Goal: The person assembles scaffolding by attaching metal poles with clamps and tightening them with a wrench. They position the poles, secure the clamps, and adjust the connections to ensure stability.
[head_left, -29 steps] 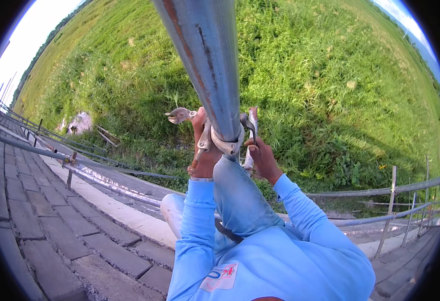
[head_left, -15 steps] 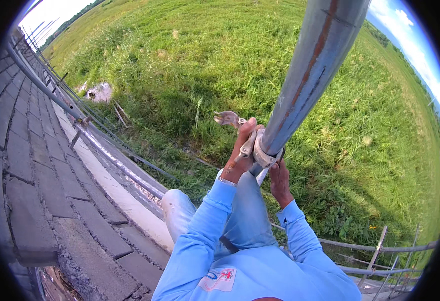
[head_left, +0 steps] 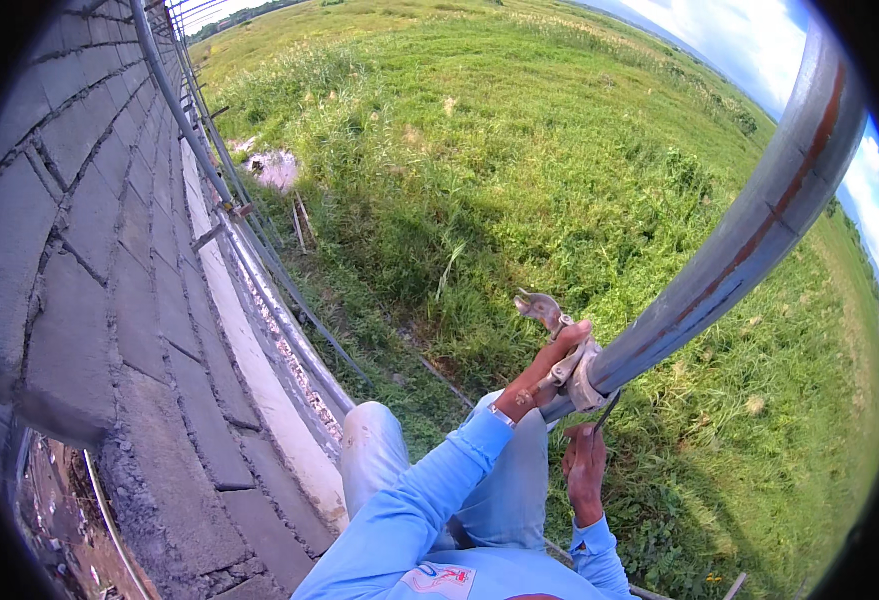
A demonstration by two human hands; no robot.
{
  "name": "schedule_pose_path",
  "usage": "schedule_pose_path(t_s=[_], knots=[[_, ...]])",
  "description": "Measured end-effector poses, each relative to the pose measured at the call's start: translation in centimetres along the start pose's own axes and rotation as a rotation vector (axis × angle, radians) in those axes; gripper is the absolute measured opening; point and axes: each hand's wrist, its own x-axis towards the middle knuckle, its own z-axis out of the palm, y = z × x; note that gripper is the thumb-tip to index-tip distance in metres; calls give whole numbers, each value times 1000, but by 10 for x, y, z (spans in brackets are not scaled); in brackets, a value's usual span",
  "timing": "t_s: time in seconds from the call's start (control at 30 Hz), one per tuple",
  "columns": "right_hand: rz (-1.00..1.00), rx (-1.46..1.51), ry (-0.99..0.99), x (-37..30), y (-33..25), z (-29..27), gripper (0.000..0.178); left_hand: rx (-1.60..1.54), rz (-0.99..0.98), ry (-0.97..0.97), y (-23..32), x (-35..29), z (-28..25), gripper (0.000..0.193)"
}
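A grey steel scaffold pipe with a rusty streak slants from the upper right down between my knees. Around its lower part sits a metal scaffold coupler, whose other jaw hangs open on the far side of my fingers. My left hand is closed on the coupler, thumb side up. Just below and to the right, my right hand grips a thin dark rod, which looks like a wrench handle and reaches up to the coupler. The rod's far end is hidden behind the pipe.
A grey concrete block wall runs along my left, with a pale ledge and scaffold pipes beside it. Far below spreads a green grassy field. My bent knees are close to the wall side.
My view has turned, so the pipe, coupler and both hands now appear farther right, and the pipe slants more. Left hand stays on the coupler; more of the dark rod shows by the right hand.
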Motion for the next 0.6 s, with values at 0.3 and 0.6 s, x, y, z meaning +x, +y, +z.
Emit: schedule_pose_path(t_s=[0.3,0.6], knots=[[-58,107,10,1,2,3,60,31,-9,-5,7,-6,11,46],[278,226,56,-29,-42,8,65,9,27,53,7,-8,17,46]])
